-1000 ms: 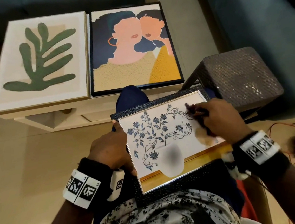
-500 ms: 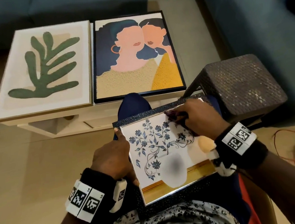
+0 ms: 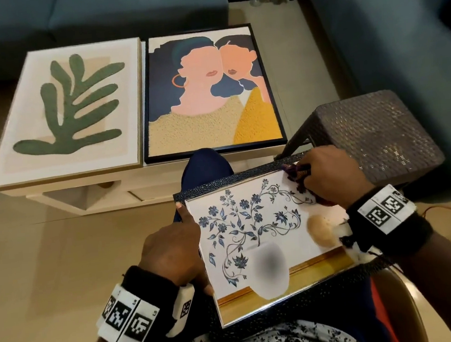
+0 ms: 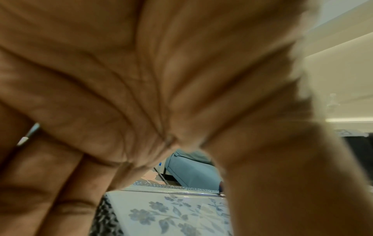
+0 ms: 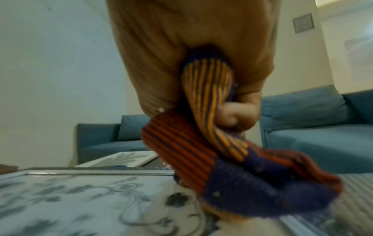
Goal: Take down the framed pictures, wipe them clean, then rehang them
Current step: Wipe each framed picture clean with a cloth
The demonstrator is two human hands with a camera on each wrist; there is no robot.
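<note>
— Head view first: where does the picture sit?

— The floral picture (image 3: 268, 238) lies glass-up across the person's lap, its long axis running from near left to far right. The left hand (image 3: 171, 252) steadies the left edge, thumb along the frame and fingers curled under it. The right hand (image 3: 331, 178) is at the far right corner, closed round a striped cloth (image 3: 298, 171) pressed on the glass. So the unwiped glass lies toward the body and left of the cloth hand, which is the nearer one to sweep it.

— And around it?

— Two more frames lie flat, side by side on a low white table (image 3: 90, 193) ahead: the leaf picture (image 3: 72, 110) left, the portrait picture (image 3: 209, 90) right. A dark woven stool (image 3: 374, 136) stands just right of the lap; a blue sofa (image 3: 96, 15) runs behind; the floor is pale tile.

— Left wrist view?

— Mostly palm, blurred; below it the floral glass and patterned frame edge show. The grip itself I can't make out well here.

— Right wrist?

— The fingers (image 5: 236, 115) bunch the orange-and-purple cloth, its lower fold touching the glass near the frame's edge. My judgement: wiping is midway, rehanging is yet to come.
</note>
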